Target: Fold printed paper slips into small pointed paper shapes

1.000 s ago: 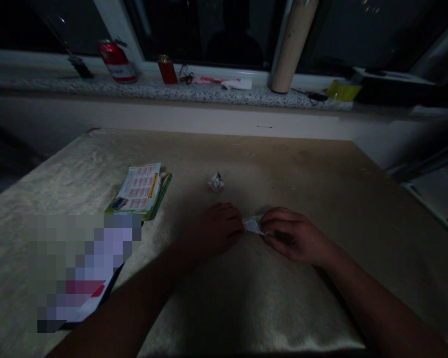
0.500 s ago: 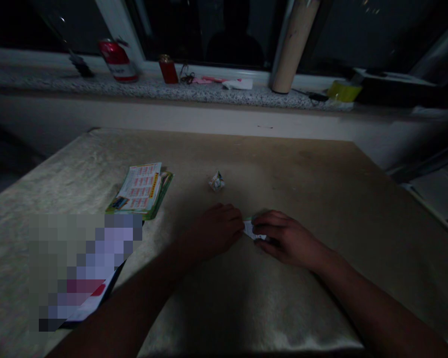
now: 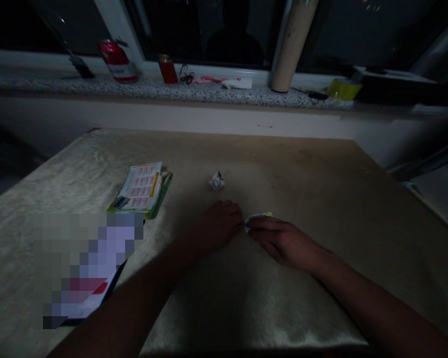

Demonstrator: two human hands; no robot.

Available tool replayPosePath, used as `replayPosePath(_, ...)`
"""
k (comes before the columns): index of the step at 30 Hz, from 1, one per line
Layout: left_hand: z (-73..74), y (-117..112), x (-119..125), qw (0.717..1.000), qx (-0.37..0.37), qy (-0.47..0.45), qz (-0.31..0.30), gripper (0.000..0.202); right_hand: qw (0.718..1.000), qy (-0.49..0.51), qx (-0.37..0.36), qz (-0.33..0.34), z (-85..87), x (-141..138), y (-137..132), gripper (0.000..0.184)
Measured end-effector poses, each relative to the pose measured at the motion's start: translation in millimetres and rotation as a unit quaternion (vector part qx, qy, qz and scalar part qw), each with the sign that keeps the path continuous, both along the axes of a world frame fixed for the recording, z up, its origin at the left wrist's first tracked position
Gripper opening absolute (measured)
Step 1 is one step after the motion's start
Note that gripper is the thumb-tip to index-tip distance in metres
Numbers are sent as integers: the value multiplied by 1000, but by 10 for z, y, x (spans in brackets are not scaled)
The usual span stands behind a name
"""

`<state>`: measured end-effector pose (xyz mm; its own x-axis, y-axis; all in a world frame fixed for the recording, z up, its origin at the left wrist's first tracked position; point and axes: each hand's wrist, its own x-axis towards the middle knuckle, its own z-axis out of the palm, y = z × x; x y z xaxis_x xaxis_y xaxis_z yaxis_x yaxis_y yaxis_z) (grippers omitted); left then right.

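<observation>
A small folded piece of printed paper (image 3: pixel 263 215) lies on the table between my two hands, and most of it is covered by my fingers. My left hand (image 3: pixel 221 223) is closed, its curled fingertips at the paper's left end. From the right, my right hand (image 3: pixel 283 239) rests over the paper with its fingers close together, pressing it down. A green and white strip of paper shows above those fingers. Just beyond my left hand sits a small folded paper shape (image 3: pixel 217 181) with points sticking up.
Printed sheets (image 3: pixel 138 186) are stacked on the left of the table (image 3: pixel 313 174), above a partly blurred device with a lit screen (image 3: pixel 93 298). On the windowsill (image 3: pixel 145 89) stand a red can (image 3: pixel 117 62), a red lighter (image 3: pixel 168 69), a cardboard tube (image 3: pixel 293 49) and yellow tape (image 3: pixel 343 90).
My right hand's fingers have slid left across the paper and flattened over it. The paper's printed white face is now mostly covered, and a green edge shows above. My left hand barely moved.
</observation>
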<state>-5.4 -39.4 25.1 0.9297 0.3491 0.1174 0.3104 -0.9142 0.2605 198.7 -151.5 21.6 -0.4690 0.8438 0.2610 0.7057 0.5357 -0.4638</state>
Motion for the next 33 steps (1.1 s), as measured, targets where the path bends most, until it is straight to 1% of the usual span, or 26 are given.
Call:
replayPosePath(4, -41, -13, 32, 998, -33, -30, 53, 12, 1000, -2, -9, -1, 23, -4, -2, 28)
replayPosePath(7, -61, -13, 53, 992, -69, -31, 101, 7, 1000, -9, -13, -1, 24, -3, -1, 28)
replayPosePath(9, -73, 7, 65, 987, -89, -35, 127, 7, 1000, -6, -13, 0, 13, 2, -1, 28)
replayPosePath(13, -92, 71, 80, 983, -102, -43, 144, 14, 1000, 8, -8, -1, -8, 7, 3, 27)
replayPosePath(18, -100, 85, 104, 981, -107, -32, 157, 21, 1000, 11, -10, -3, 19, -10, 2, 26)
replayPosePath(23, -87, 104, 114, 979, -124, -24, 158, 22, 1000, 9, -17, -10, 31, -10, -13, 25)
replayPosePath(29, 2, 128, 77, 973, -100, -3, 210, 17, 1000, 5, -18, -11, 18, 4, -17, 24)
replayPosePath(33, -10, 111, 48, 972, -92, -10, 218, 15, 1000, 9, -23, -13, 22, -2, -20, 25)
